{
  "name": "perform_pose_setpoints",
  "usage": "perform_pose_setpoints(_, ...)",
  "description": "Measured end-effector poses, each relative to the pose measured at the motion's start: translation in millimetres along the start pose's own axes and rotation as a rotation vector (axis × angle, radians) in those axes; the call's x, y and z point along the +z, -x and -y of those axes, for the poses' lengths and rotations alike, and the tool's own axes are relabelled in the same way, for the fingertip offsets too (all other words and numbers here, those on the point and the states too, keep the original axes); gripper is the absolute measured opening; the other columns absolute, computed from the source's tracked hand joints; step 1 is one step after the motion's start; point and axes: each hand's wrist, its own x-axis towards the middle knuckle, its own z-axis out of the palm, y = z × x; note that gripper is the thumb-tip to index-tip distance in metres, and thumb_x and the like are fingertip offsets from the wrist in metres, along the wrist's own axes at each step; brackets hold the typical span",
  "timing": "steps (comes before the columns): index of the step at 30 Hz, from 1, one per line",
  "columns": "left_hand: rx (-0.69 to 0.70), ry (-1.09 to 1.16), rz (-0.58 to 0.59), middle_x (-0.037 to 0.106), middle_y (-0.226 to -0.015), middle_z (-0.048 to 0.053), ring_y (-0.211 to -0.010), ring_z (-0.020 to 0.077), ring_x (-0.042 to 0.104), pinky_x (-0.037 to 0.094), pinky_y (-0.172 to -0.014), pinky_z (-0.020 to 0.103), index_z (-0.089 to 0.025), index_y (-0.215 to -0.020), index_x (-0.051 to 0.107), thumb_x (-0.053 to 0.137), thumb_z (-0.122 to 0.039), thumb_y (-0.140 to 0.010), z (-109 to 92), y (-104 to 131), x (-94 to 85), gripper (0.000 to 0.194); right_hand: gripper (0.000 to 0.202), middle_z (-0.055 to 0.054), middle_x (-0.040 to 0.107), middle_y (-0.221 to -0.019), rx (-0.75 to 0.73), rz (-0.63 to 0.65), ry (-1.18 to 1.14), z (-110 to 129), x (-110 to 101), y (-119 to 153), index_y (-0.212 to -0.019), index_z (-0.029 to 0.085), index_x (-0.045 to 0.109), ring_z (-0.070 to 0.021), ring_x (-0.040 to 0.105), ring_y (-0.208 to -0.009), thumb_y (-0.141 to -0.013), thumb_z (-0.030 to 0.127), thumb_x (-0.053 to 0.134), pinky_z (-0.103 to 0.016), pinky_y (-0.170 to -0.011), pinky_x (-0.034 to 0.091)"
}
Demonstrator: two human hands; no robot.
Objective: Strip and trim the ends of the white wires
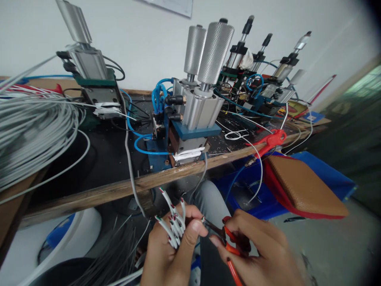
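Overhead, cluttered wooden workbench (pixel 89 192), white wall (pixel 143 31).

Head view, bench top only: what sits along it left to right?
Coil of grey cable → left pneumatic press → blue-based press with two knurled cylinders → red-handled scissors at the bench edge. The far row of presses overlaps, so it is left out.

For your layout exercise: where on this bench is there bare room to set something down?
Bare: the black mat between the grey cable coil and the blue pneumatic press. Crowded: the bench's right end, with more presses, loose wires and red scissors.
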Motion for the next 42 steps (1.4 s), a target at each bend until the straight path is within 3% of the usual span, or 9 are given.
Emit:
perform_pose_setpoints(19, 0.005, -0.012, -0.003, 0.074, -0.061, 0.004, -0.057, 0.0234, 0.07, 0.059, -0.056, 0.03, -0.023, -0.075, 0.077, 0.075, -0.049, -0.084, -2.5, 2.4, 1.9, 0.028, 0.02, 0.007, 0.052, -0.062, 0.017, -0.005, -0.031, 1.3, -0.4, 6.5, -0.079, 0.023, 0.051, -0.0082, 0.05, -0.047, -0.093, 0.019, 0.065, -0.021, -0.045, 0.038)
perform_pose_setpoints(33, 0.007, 0.03, 0.018, 0.074, -0.062, 0.002, -0.052, 0.0198, 0.067, 0.055, -0.053, 0.027, -0.023, -0.076, 0.076, 0.075, -0.042, -0.086, -1.6, 4.4, 0.5, 0.02, 0.021, 0.007, 0.05, -0.063, 0.018, 0.006, -0.048, 2.4, -1.1, 6.5, -0.079, 0.023, 0.05, -0.0077, 0.048, -0.048, -0.092, 0.019, 0.066, -0.021, -0.046, 0.037)
perform_pose_setpoints(39, 0.031, -0.001, 0.035, 0.074, -0.064, 0.0, -0.062, 0.0201, 0.069, 0.055, -0.064, 0.028, -0.024, -0.079, 0.075, 0.073, -0.033, -0.087, -1.8, 5.2, 0.3, 0.013, 0.019, 0.007, 0.052, -0.063, -0.01, -0.003, -0.023, -1.3, -1.5, 8.2, -0.08, 0.022, 0.052, -0.0084, 0.05, -0.049, -0.095, 0.02, 0.064, -0.021, -0.047, 0.039)
perform_pose_setpoints(42, 0.082, -0.033, 0.067, 0.072, -0.068, -0.002, -0.064, 0.0169, 0.066, 0.049, -0.06, 0.024, -0.025, -0.077, 0.074, 0.069, -0.029, -0.089, 1.1, 3.5, -0.7, 0.014, 0.019, 0.006, 0.051, -0.063, -0.015, 0.012, 0.015, -1.2, -3.7, 8.7, -0.08, 0.022, 0.053, -0.0087, 0.05, -0.049, -0.096, 0.019, 0.062, -0.022, -0.047, 0.039)
